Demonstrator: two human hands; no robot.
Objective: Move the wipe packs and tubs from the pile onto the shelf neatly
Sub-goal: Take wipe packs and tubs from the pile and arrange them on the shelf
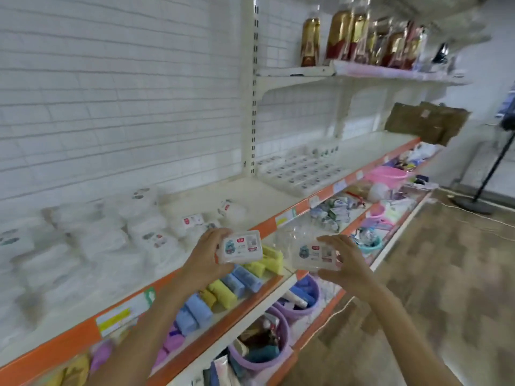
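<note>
Long white shelf [250, 199] w/ orange front edge runs L to R at chest height; upper shelf [362, 72] to the R holds amber bottles [342, 34]. Lower tiers show rolled cloths [223, 291] in blue/yellow/purple and purple tubs [267, 355] of mixed stock. Brown box [426, 122] sits far R.

On the main shelf, L part: loose pile [92, 238] of white wipe packs, blurry, jumbled, some stacked on others. Further R past the upright: tidy rows [298, 171] of small flat packs laid in a grid, w/ bare shelf between pile and rows.

Hands are in front of the shelf edge, clear of it. Left hand [209, 252] grips a small clear pack [241, 246], thumb and fingers curled round its short end, label facing cam. Right hand [345, 263] pinches a second pack [315, 254] the same way, fingers on top, thumb below. Packs are near each other, not touching.

Step, my read: carry phase, both packs picked, not yet placed. Next move prob needs a reach R and fwd to the grid, set each pack flat, label up, butted against the last row, edges squared. Lots of pile left, so task looks early-to-mid.
</note>
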